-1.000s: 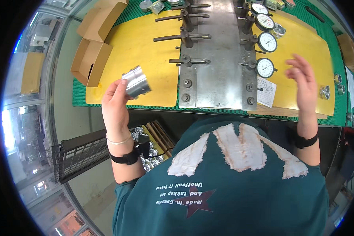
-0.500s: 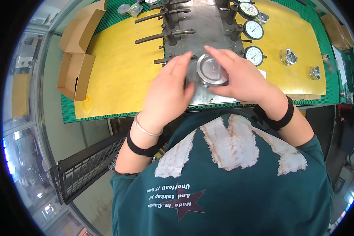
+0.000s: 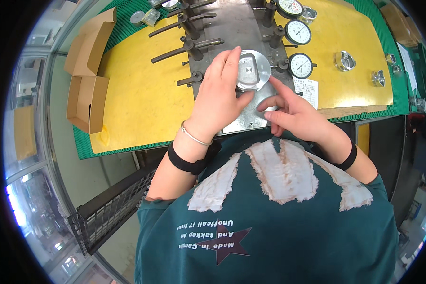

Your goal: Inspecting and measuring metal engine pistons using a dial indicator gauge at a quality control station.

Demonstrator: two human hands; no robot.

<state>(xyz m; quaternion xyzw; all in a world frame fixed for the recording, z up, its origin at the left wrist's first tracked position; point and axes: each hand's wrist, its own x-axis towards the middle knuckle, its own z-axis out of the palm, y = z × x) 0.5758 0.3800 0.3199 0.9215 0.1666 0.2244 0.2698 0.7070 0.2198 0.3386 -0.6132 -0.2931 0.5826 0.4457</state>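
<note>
A round silver metal piston (image 3: 250,74) with a recessed crown stands over the dark steel plate of a measuring fixture (image 3: 236,28). My left hand (image 3: 221,90) is wrapped round its left side, fingers along the far left edge and thumb at the near side. To the lower right, my right hand (image 3: 291,109) holds nothing; its index finger stretches to the piston's right edge and the other fingers are bent, apart from the thumb. Just beyond it is a white-faced dial gauge (image 3: 301,65). Whether the piston rests on the plate is hidden.
Clamp levers (image 3: 175,53) line the fixture's left side; another dial gauge (image 3: 297,32) stands on its right. More pistons (image 3: 345,61) lie on the yellow sheet (image 3: 146,85). An open cardboard box (image 3: 86,97) is at left, a paper slip (image 3: 307,90) at right.
My right hand has let go of the piston's right side and drawn back toward me. My left hand has closed in on the piston, which is turned so its crown recess shows.
</note>
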